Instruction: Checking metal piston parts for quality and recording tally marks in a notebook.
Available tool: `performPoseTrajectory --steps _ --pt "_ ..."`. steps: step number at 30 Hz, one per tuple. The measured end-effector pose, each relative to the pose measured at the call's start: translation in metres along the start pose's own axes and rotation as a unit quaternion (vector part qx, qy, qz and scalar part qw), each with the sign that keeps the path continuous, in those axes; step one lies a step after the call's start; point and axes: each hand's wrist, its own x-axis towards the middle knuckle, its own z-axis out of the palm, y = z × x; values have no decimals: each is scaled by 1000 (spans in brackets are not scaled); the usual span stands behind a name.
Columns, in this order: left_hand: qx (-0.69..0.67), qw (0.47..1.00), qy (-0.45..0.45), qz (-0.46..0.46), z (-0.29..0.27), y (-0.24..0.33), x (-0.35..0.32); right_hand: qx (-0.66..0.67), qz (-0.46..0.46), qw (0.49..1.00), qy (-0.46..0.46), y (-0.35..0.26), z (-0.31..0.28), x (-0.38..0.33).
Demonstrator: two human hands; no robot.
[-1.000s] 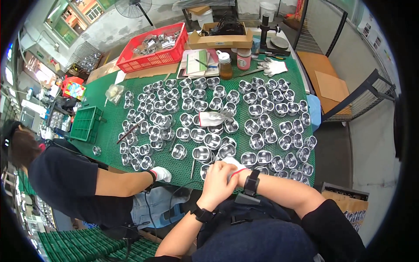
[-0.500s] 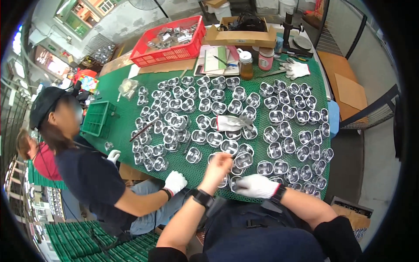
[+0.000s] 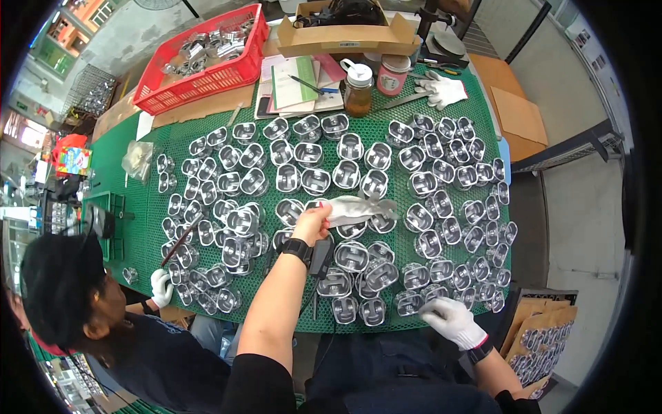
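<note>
My bare left hand [image 3: 314,222] reaches over the middle of the table and pinches the cuff end of a white work glove [image 3: 355,209] with grey-coated fingers. That glove lies across several shiny metal pistons [image 3: 351,256], covering parts of them. My right hand [image 3: 452,321] wears a similar white glove and hovers by the table's near edge, fingers loosely stretched and holding nothing visible. The piston nearest to its fingertips [image 3: 409,302] stands just beyond them. More pistons fill the green perforated tabletop [image 3: 396,238] in groups.
A red crate [image 3: 200,86] of metal parts stands far left, beside notebooks [image 3: 293,83]. An open carton [image 3: 348,45], a tea bottle [image 3: 358,93], a pink-labelled jar [image 3: 393,76] and spare gloves [image 3: 441,90] line the back. A co-worker [image 3: 89,310] sits close on my left.
My left hand has moved forward from the near pistons to the white glove. My right hand has drawn away from the pistons, toward the right. The view has shifted and the co-worker's posture differs.
</note>
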Motion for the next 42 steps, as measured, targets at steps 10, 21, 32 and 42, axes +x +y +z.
performPoseTrajectory --steps 10,21,32,42 --pt "512 791 -94 323 69 -7 -254 -42 -181 983 9 -96 -21 51" --pt "-488 830 -210 172 67 -88 -325 -210 -474 825 -225 -102 14 -1" --pt "-365 878 -92 296 118 -93 -327 -190 -614 742 -193 -108 -5 -35" --pt "89 841 9 534 117 -76 -343 -103 -649 715 -236 -112 7 -31"
